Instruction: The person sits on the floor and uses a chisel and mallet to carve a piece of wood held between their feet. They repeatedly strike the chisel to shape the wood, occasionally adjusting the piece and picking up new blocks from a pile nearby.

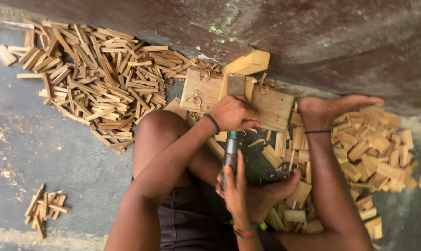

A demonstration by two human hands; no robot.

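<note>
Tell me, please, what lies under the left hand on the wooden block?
The left hand rests on the wooden block, beside curled shavings. A grey tool handle, gripped by the right hand, runs up beneath it. The tool's tip and any piece pinned there are covered.

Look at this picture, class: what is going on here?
A person sits on the floor against a wall. The left hand presses down on a wooden jig made of small boards, while the right hand grips the handle of a tool pointed toward it. A big pile of thin wooden sticks lies on one side, and shorter cut wooden pieces are heaped on the other.
</note>
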